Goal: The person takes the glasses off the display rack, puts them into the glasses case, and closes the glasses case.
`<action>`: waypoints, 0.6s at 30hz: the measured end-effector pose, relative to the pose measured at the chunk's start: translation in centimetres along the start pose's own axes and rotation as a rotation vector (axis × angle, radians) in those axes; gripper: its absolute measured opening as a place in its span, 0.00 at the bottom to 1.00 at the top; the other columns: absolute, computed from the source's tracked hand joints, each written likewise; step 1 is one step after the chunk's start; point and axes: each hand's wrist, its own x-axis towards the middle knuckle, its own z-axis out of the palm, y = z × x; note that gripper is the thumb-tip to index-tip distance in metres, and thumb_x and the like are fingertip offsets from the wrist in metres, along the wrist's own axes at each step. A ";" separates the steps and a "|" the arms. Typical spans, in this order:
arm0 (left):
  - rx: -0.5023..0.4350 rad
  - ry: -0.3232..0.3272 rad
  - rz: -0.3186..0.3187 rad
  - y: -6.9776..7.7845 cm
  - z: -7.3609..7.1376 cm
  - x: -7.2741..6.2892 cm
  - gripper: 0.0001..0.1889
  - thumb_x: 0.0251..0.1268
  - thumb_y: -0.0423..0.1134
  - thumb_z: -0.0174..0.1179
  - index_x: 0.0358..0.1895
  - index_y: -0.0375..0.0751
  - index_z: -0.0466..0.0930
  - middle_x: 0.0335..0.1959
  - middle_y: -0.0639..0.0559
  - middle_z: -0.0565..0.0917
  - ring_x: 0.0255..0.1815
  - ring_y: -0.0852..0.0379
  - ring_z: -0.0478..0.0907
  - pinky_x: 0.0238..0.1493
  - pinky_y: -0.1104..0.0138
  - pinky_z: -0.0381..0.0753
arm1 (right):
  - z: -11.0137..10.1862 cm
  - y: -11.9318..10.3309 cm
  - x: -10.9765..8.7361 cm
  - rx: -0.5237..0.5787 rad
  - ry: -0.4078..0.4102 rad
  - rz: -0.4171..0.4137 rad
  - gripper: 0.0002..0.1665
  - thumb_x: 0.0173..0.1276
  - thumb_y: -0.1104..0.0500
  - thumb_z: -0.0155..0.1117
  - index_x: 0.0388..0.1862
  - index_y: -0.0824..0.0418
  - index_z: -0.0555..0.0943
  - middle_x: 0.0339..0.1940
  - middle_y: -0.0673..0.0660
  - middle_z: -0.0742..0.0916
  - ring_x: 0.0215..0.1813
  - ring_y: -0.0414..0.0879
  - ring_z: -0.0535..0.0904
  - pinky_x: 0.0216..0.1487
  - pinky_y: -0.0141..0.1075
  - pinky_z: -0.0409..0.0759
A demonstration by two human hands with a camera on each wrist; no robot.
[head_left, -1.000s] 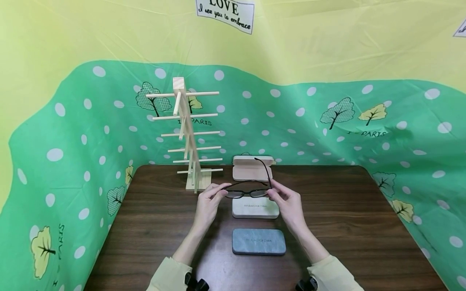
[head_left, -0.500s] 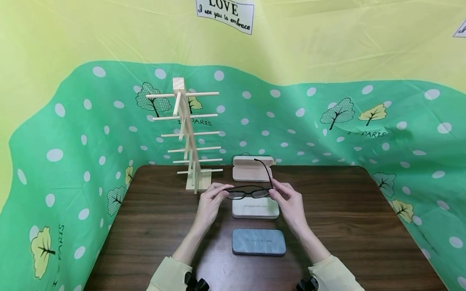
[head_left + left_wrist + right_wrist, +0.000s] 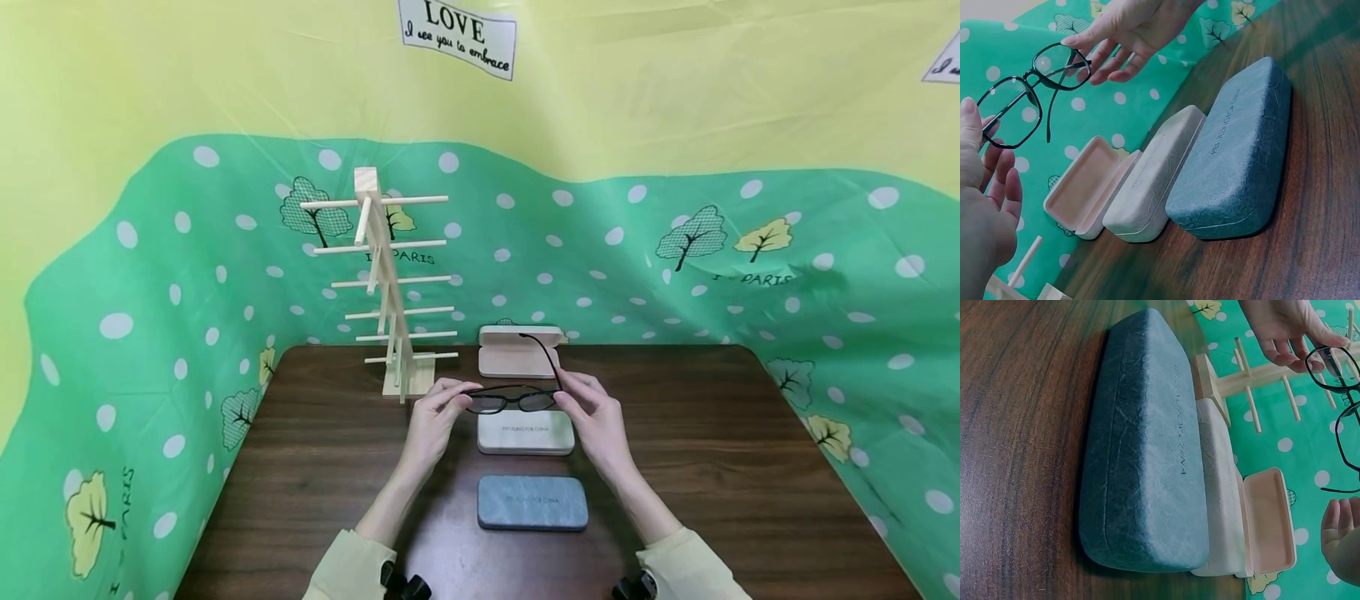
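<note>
A pair of black-framed glasses (image 3: pixel 507 402) is held up above the table between both hands, its temples unfolded. My left hand (image 3: pixel 432 423) pinches one end of the frame, thumb against the rim in the left wrist view. The other end is pinched by my right hand (image 3: pixel 600 422). Behind and just below the glasses lies a closed white glasses case (image 3: pixel 525 433). Nearer to me sits a closed blue glasses case (image 3: pixel 532 502). At the back, a third glasses case (image 3: pixel 516 362) stands with its lid up, pale pink inside.
A wooden rack (image 3: pixel 390 292) with several crosswise pegs stands at the back left of the dark wooden table (image 3: pixel 720 467). A green and yellow printed cloth (image 3: pixel 585 242) hangs behind and along the sides.
The glasses have tipped slightly, their far temple dropping a little within the same grip. The head view has shifted slightly. Both hands stay nearly in place, and the cases have not moved.
</note>
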 end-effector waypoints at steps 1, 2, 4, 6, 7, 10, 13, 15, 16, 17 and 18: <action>0.001 0.000 0.000 0.1 0.0 0.0 0.12 0.71 0.39 0.64 0.52 0.40 0.90 0.47 0.42 0.85 0.46 0.64 0.77 0.47 0.76 0.73 | 0.0 0.0 0.0 -0.003 -0.003 -0.004 0.23 0.73 0.59 0.68 0.66 0.58 0.82 0.61 0.61 0.85 0.57 0.25 0.76 0.53 0.14 0.72; 0.000 0.000 0.002 0.1 0.1 0.0 0.12 0.71 0.39 0.63 0.52 0.39 0.89 0.47 0.42 0.85 0.46 0.64 0.77 0.47 0.75 0.73 | -0.1 0.0 0.0 -0.001 -0.006 -0.005 0.23 0.73 0.59 0.67 0.66 0.58 0.82 0.61 0.61 0.85 0.57 0.25 0.75 0.53 0.14 0.72; -0.004 0.000 0.003 0.1 0.1 0.1 0.12 0.71 0.39 0.64 0.52 0.38 0.89 0.47 0.42 0.85 0.46 0.64 0.77 0.47 0.75 0.73 | -0.1 0.1 0.0 0.004 -0.011 -0.005 0.23 0.74 0.59 0.67 0.66 0.59 0.82 0.62 0.62 0.85 0.57 0.25 0.76 0.53 0.14 0.73; -0.010 0.001 -0.003 0.1 0.2 0.1 0.12 0.71 0.39 0.64 0.51 0.40 0.90 0.47 0.42 0.84 0.46 0.64 0.77 0.47 0.76 0.73 | -0.2 0.2 0.0 0.010 -0.017 -0.005 0.22 0.74 0.59 0.66 0.66 0.60 0.82 0.62 0.62 0.85 0.57 0.25 0.76 0.52 0.15 0.75; -0.013 0.002 -0.006 0.1 0.2 0.2 0.12 0.71 0.39 0.64 0.51 0.40 0.90 0.47 0.43 0.84 0.46 0.65 0.77 0.47 0.76 0.74 | -0.2 0.3 0.0 0.011 -0.021 -0.006 0.22 0.74 0.59 0.66 0.66 0.61 0.82 0.62 0.62 0.85 0.57 0.25 0.76 0.52 0.15 0.75; -0.018 0.003 -0.018 -0.1 0.3 0.3 0.11 0.70 0.39 0.64 0.50 0.42 0.90 0.47 0.44 0.84 0.47 0.65 0.77 0.46 0.76 0.74 | -0.4 0.5 0.0 0.020 -0.032 -0.012 0.21 0.75 0.60 0.65 0.65 0.63 0.82 0.62 0.63 0.84 0.57 0.24 0.76 0.51 0.16 0.77; -0.014 0.006 -0.023 -0.1 0.4 0.3 0.11 0.71 0.39 0.64 0.49 0.43 0.91 0.47 0.45 0.83 0.48 0.65 0.77 0.46 0.76 0.74 | -0.5 0.7 0.1 0.044 -0.043 -0.020 0.20 0.75 0.61 0.65 0.63 0.65 0.83 0.62 0.65 0.84 0.58 0.25 0.77 0.52 0.18 0.78; -0.010 0.008 -0.028 0.0 0.5 0.4 0.10 0.71 0.39 0.64 0.49 0.43 0.91 0.47 0.46 0.82 0.49 0.64 0.77 0.47 0.76 0.74 | -0.5 0.7 0.1 0.063 -0.052 -0.022 0.20 0.75 0.62 0.65 0.62 0.66 0.83 0.62 0.65 0.83 0.58 0.25 0.77 0.53 0.18 0.79; -0.008 0.010 -0.029 0.0 0.5 0.4 0.10 0.71 0.40 0.64 0.49 0.43 0.91 0.47 0.46 0.82 0.49 0.64 0.77 0.47 0.76 0.74 | -0.6 0.7 0.1 0.071 -0.055 -0.023 0.20 0.74 0.62 0.65 0.62 0.66 0.83 0.61 0.64 0.83 0.58 0.25 0.78 0.53 0.18 0.79; -0.007 0.010 -0.032 0.0 0.5 0.4 0.10 0.71 0.40 0.64 0.49 0.44 0.91 0.47 0.46 0.82 0.50 0.63 0.77 0.47 0.76 0.75 | -0.6 0.7 0.1 0.073 -0.057 -0.025 0.19 0.74 0.62 0.65 0.62 0.66 0.84 0.61 0.64 0.83 0.59 0.25 0.78 0.53 0.18 0.79; -0.005 0.010 -0.036 0.0 0.6 0.4 0.10 0.71 0.40 0.64 0.49 0.44 0.91 0.48 0.46 0.82 0.50 0.63 0.77 0.48 0.76 0.75 | -0.6 0.7 0.1 0.073 -0.058 -0.025 0.19 0.74 0.62 0.66 0.61 0.66 0.84 0.61 0.64 0.83 0.59 0.25 0.78 0.53 0.18 0.79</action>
